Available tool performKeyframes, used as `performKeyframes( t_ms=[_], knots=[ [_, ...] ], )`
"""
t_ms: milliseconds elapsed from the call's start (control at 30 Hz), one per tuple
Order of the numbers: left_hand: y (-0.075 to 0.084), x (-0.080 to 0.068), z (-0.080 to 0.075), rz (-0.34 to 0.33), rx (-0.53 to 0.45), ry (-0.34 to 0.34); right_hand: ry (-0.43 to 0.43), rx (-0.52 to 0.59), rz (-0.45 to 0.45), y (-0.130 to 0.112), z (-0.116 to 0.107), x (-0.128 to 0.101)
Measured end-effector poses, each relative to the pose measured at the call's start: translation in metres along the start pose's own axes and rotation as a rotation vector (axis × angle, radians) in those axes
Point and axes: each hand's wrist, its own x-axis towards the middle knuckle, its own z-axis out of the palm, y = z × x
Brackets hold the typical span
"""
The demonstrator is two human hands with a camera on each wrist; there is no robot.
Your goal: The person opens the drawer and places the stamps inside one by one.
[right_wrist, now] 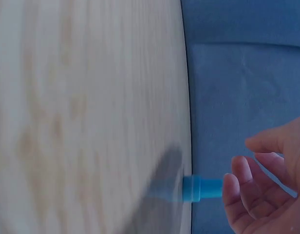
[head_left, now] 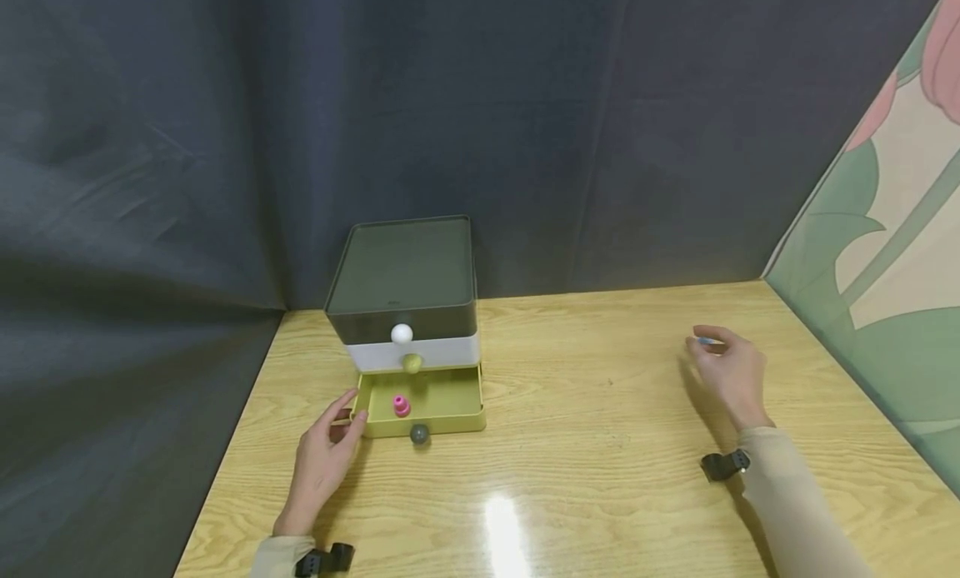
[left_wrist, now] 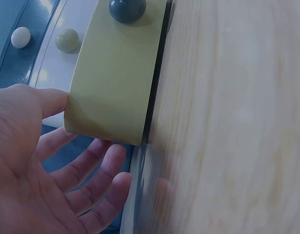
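Head view. A small drawer unit (head_left: 405,299) stands on the wooden counter (head_left: 600,445) at about 11 o'clock from the person, with a dark top tier, a white middle tier and a yellow-green bottom drawer (head_left: 420,403) pulled out. A pink piece (head_left: 402,406) lies inside the open drawer; a grey knob (head_left: 419,434) sits on the drawer front. The left hand (head_left: 324,461) lies at 9 o'clock of the drawer, fingers straight and loosely spread, its tips touching the drawer's left front corner. The right hand (head_left: 729,373) is raised over the counter at 2 o'clock, well apart from the unit, pinching a small blue piece (head_left: 707,341) at the fingertips.

Left wrist view. The left hand (left_wrist: 38,170) is open, palm showing, and its thumb (left_wrist: 47,100) presses the corner of the yellow-green drawer (left_wrist: 116,83). The grey knob (left_wrist: 127,9) lies at 12 o'clock; a pale green knob (left_wrist: 67,40) and a white knob (left_wrist: 21,37) lie at 10 o'clock.

Right wrist view. The right hand (right_wrist: 271,185) holds the blue piece (right_wrist: 201,188) between curled fingers (right_wrist: 237,187); the piece points towards 9 o'clock, above the counter (right_wrist: 86,112) edge.
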Motion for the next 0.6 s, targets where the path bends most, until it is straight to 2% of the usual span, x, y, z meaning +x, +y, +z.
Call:
performKeyframes(
  t_ms=[200, 600],
  knots=[
    [0.001, -0.001, 0.0, 0.008, 0.006, 0.011, 0.001, -0.009, 0.039, 0.009, -0.006, 0.005],
    [0.002, -0.001, 0.0, 0.0, 0.007, 0.008, -0.082, -0.045, 0.078, 0.02, -0.006, 0.013]
  ],
)
